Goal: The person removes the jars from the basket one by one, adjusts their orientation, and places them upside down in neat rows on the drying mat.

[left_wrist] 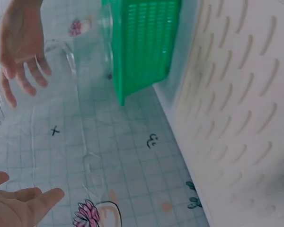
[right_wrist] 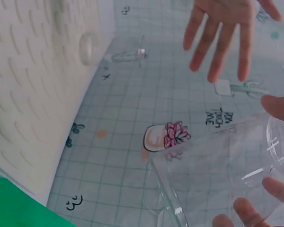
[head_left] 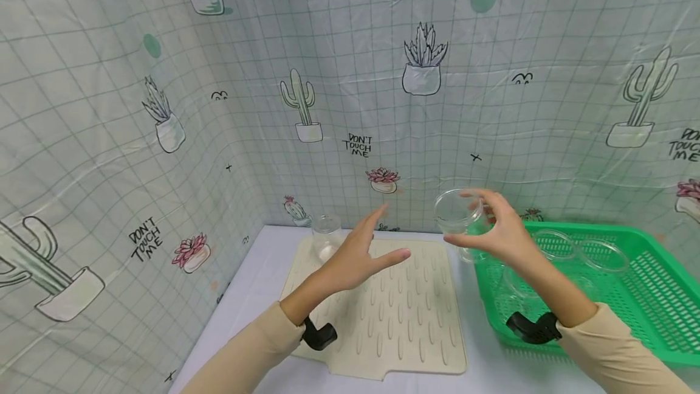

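Note:
My right hand [head_left: 505, 230] grips a clear cup [right_wrist: 213, 165] round its side, holding it up in the air near the basket's back left corner. The thumb is on one side and the fingers are on the other. My left hand [head_left: 355, 254] is held over the drying mat with thumb and fingers spread and nothing between them. A second clear cup [head_left: 326, 236] stands upright at the back left of the mat, partly behind the left hand.
The cream ridged drying mat [head_left: 404, 321] lies on a white-covered table. To its right a green slatted basket [head_left: 656, 303] holds several clear cups [head_left: 601, 255]. A grid-patterned cloth with cactus drawings hangs close behind and to the left.

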The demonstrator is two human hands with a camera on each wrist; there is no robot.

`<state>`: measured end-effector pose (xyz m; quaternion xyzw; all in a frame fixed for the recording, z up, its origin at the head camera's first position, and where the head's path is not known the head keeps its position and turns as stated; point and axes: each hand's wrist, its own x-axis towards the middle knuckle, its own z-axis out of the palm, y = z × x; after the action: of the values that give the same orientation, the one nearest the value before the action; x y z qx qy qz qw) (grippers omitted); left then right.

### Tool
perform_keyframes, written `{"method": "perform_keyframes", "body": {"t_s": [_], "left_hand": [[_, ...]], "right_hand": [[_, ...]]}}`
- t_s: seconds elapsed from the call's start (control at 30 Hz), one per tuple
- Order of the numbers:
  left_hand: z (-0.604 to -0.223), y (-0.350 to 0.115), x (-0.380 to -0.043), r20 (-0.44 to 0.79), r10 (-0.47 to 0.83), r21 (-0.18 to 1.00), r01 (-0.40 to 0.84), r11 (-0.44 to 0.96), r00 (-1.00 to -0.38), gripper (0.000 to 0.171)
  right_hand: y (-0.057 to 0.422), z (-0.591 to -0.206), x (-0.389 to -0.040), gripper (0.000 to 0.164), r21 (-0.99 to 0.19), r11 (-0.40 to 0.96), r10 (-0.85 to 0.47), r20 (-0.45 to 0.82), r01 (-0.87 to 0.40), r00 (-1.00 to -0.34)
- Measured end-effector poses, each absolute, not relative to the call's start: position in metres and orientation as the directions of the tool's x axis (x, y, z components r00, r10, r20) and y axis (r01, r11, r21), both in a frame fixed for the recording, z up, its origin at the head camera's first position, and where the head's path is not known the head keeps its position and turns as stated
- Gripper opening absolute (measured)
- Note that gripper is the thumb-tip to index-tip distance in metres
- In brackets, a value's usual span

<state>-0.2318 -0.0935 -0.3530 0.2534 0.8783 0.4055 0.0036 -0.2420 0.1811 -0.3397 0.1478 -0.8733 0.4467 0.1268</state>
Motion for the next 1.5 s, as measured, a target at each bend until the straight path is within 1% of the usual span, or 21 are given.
{"method": "perform_keyframes", "body": {"t_s": [0.1,0.2,0.33,0.5,0.7,0.9,1.13,1.23,1.33,1.5], "left_hand": [[-0.350,-0.083,-0.234,0.215,0.441,0.756,0.435,0.490,-0.871,0.085],[-0.348,-0.074,-0.238,0.261,0.446,0.786,0.457,0.417,-0.856,0.084],[-0.341,-0.061,-0.240,0.300,0.441,0.818,0.466,0.338,-0.846,0.084],[-0.332,-0.048,-0.239,0.307,0.417,0.850,0.443,0.285,-0.856,0.083],[-0.342,-0.038,-0.252,0.375,0.385,0.827,0.492,0.272,-0.843,0.078],[-0.341,-0.035,-0.252,0.359,0.364,0.828,0.473,0.300,-0.859,0.073],[-0.344,-0.037,-0.254,0.324,0.366,0.865,0.429,0.259,-0.873,0.067],[-0.344,-0.038,-0.254,0.319,0.359,0.866,0.424,0.265,-0.877,0.065],[-0.344,-0.039,-0.253,0.317,0.353,0.863,0.422,0.278,-0.880,0.063],[-0.343,-0.041,-0.251,0.305,0.353,0.878,0.405,0.255,-0.884,0.063]], "right_hand": [[0.175,-0.343,-0.244,0.079,-0.675,0.600,-0.153,0.431,-0.430,-0.889],[0.168,-0.346,-0.246,0.079,-0.597,0.636,-0.166,0.512,-0.489,-0.843],[0.160,-0.348,-0.248,0.079,-0.482,0.695,-0.183,0.599,-0.533,-0.780],[0.151,-0.348,-0.249,0.079,-0.378,0.736,-0.206,0.665,-0.562,-0.717],[0.144,-0.348,-0.250,0.075,-0.255,0.786,-0.232,0.722,-0.563,-0.652],[0.138,-0.346,-0.250,0.076,-0.150,0.833,-0.260,0.744,-0.533,-0.615],[0.132,-0.348,-0.247,0.078,-0.060,0.846,-0.297,0.771,-0.529,-0.563],[0.130,-0.349,-0.246,0.077,-0.044,0.847,-0.306,0.775,-0.530,-0.554],[0.129,-0.350,-0.245,0.078,-0.041,0.849,-0.309,0.770,-0.527,-0.558],[0.131,-0.349,-0.244,0.084,-0.052,0.842,-0.315,0.761,-0.537,-0.567]]}}
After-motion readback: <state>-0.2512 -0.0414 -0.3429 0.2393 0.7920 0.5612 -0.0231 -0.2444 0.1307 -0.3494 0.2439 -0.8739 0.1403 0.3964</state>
